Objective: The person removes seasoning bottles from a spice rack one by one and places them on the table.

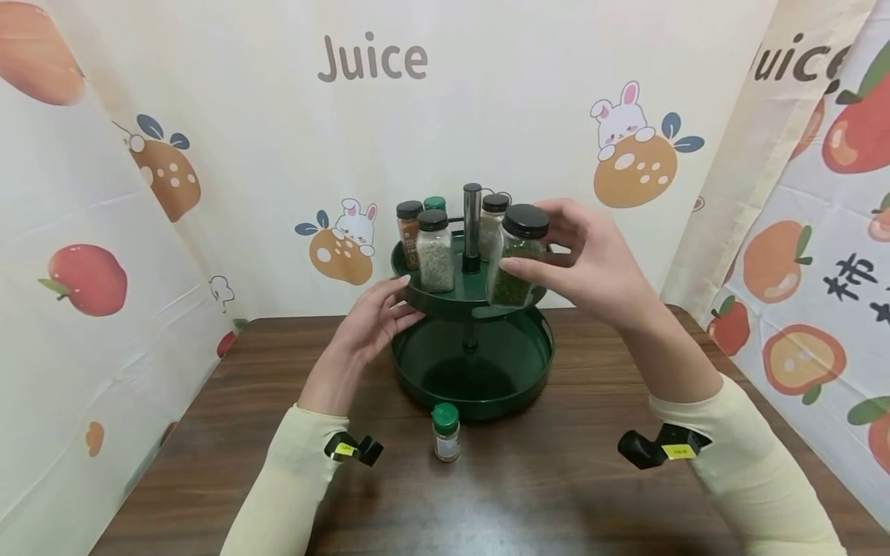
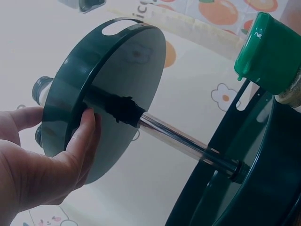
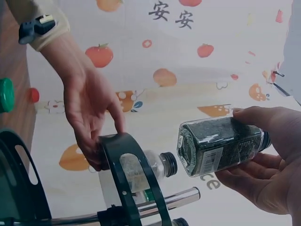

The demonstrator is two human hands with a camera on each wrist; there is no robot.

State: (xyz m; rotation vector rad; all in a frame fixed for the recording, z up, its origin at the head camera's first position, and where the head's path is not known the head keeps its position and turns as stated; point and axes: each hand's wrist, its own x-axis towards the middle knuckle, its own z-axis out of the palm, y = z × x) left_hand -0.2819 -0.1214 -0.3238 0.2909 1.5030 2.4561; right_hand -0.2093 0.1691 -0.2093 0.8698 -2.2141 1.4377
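Note:
My right hand [image 1: 591,262] holds a square glass jar of dark green herbs [image 1: 514,282] with a black lid, pinched between thumb and fingers. The jar is upright over the right front rim of the upper tray [image 1: 445,305] of a dark green two-tier spice rack. In the right wrist view the jar [image 3: 211,146] appears off the tray, its base apart from it. My left hand [image 1: 371,316] grips the upper tray's left rim; in the left wrist view the fingers bend under that tray [image 2: 66,94]. A jar of pale grains [image 1: 436,259] stands near this hand.
The upper tray also carries a brown-spice jar [image 1: 410,243], a green-capped one [image 1: 435,203] and a black-lidded jar [image 1: 492,220] around the metal post [image 1: 472,220]. Below is the lower tray [image 1: 480,405]. A small green-capped bottle [image 1: 446,432] stands before it on the wooden table [image 1: 556,494].

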